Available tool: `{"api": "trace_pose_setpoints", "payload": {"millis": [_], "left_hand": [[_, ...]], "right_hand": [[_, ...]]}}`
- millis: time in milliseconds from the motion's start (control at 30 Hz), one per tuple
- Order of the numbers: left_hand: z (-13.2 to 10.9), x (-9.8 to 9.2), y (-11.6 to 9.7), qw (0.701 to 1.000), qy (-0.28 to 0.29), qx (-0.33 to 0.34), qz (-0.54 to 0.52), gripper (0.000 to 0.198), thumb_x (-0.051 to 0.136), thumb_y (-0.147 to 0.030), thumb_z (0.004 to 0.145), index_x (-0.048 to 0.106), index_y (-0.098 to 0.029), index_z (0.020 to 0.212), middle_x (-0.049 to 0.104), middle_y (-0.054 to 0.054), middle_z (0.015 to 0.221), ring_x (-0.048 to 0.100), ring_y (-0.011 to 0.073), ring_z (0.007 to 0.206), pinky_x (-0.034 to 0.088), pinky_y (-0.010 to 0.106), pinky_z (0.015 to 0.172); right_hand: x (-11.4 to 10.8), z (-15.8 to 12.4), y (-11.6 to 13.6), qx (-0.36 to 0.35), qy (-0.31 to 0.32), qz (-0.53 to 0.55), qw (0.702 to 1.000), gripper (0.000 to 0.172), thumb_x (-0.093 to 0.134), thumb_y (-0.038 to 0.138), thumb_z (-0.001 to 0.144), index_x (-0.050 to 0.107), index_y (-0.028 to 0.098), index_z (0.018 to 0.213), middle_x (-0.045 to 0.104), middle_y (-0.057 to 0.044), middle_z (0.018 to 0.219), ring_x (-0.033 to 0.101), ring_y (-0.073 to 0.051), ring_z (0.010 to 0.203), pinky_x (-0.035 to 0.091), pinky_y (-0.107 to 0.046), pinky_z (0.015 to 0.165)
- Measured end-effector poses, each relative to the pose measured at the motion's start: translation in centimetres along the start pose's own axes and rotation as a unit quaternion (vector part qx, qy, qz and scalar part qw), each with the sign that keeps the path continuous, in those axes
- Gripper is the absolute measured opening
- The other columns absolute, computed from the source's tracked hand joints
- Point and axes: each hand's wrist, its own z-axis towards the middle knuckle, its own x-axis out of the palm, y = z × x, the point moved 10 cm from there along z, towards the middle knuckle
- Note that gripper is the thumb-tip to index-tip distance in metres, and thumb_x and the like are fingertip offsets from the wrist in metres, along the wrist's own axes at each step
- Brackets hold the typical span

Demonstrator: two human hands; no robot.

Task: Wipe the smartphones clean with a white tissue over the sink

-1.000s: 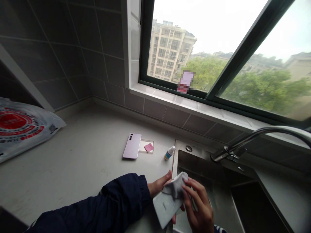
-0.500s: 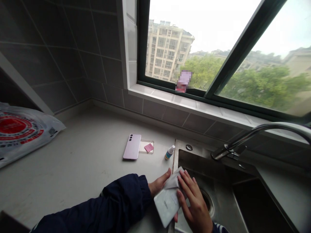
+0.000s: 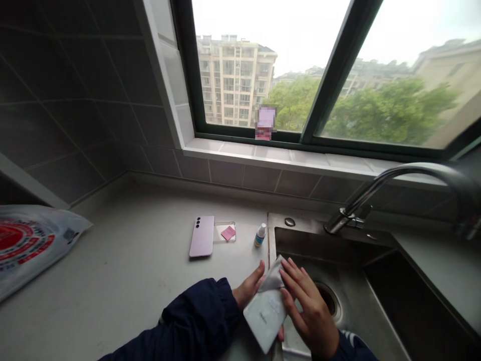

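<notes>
White phone (image 3: 264, 316) is held over the sink (image 3: 319, 240) rim, at the front edge of the bench (image 3: 124, 260). Left hand (image 3: 248, 288) fingers grip its side; right hand (image 3: 310, 313) fingers, spread, hold a grey cloth (image 3: 272, 278) on it.

A lilac smartphone (image 3: 201, 236) is lying back up on the desk (image 3: 112, 260), just beside a clear phone case (image 3: 224, 231) with a pink square (image 3: 228, 233) on it. A small spray bottle (image 3: 260, 235) is standing to their right, a printed plastic bag (image 3: 26, 245) is lying far left, and a chrome faucet (image 3: 363, 193) is arching over the steel sink (image 3: 330, 240).
</notes>
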Motion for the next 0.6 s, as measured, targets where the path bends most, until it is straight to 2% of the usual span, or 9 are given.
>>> {"api": "trace_pose_setpoints", "payload": {"millis": [167, 300, 433, 600], "left_hand": [[0.0, -0.4, -0.5, 0.998, -0.025, 0.024, -0.051, 0.080, 0.056, -0.069, 0.078, 0.056, -0.007, 0.130, 0.064, 0.014, 0.121, 0.047, 0.0283, 0.130, 0.025, 0.034, 0.112], [0.1, -0.1, -0.3, 0.998, -0.025, 0.014, -0.053, 0.083, 0.054, -0.071, 0.077, 0.056, -0.007, 0.130, 0.064, 0.015, 0.121, 0.049, 0.0300, 0.127, 0.028, 0.036, 0.110], [0.0, 0.1, 0.0, 0.999, -0.018, -0.003, -0.039, 0.088, 0.054, -0.075, 0.074, 0.054, -0.008, 0.132, 0.062, 0.017, 0.125, 0.049, 0.0335, 0.126, 0.030, 0.041, 0.109], [0.0, -0.4, -0.1, 0.998, -0.020, 0.011, -0.054, 0.080, 0.054, -0.069, 0.079, 0.054, -0.010, 0.132, 0.063, 0.014, 0.125, 0.047, 0.0289, 0.130, 0.026, 0.036, 0.111]], "right_hand": [[1.1, -0.3, 2.2, -0.059, 0.051, -0.012, 0.997, 0.059, 0.055, 0.022, 0.092, 0.037, 0.019, 0.148, 0.041, -0.010, 0.150, 0.033, -0.031, 0.142, 0.031, -0.054, 0.114], [1.2, -0.3, 1.4, -0.056, 0.060, -0.024, 0.996, 0.057, 0.053, 0.022, 0.093, 0.037, 0.020, 0.148, 0.040, -0.009, 0.151, 0.033, -0.029, 0.142, 0.029, -0.054, 0.115], [0.8, -0.1, 0.1, -0.031, 0.040, -0.036, 0.998, 0.054, 0.050, 0.022, 0.095, 0.038, 0.019, 0.148, 0.040, -0.010, 0.151, 0.034, -0.028, 0.141, 0.031, -0.054, 0.114], [0.7, -0.2, 0.8, -0.031, 0.029, -0.037, 0.998, 0.054, 0.050, 0.022, 0.094, 0.039, 0.017, 0.147, 0.042, -0.011, 0.149, 0.036, -0.029, 0.140, 0.031, -0.054, 0.114]]}}
